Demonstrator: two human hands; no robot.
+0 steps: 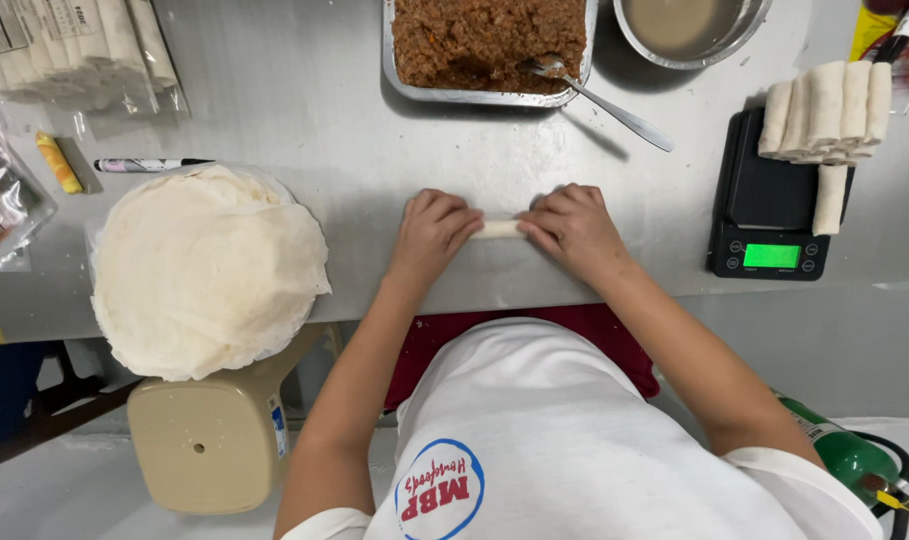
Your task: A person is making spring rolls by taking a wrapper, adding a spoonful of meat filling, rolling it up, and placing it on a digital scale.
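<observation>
Both hands — left hand (433, 232), right hand (573, 228) — curled down on thin roll (498, 229), mid-frame on counter (325, 100). Best kept tight, pressed evenly — rolled straight.

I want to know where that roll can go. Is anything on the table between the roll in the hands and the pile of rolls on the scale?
Nothing visible. The roll lies under the left hand and right hand; bare table runs to the scale. The spoon lies farther back, by the filling tray.
</observation>
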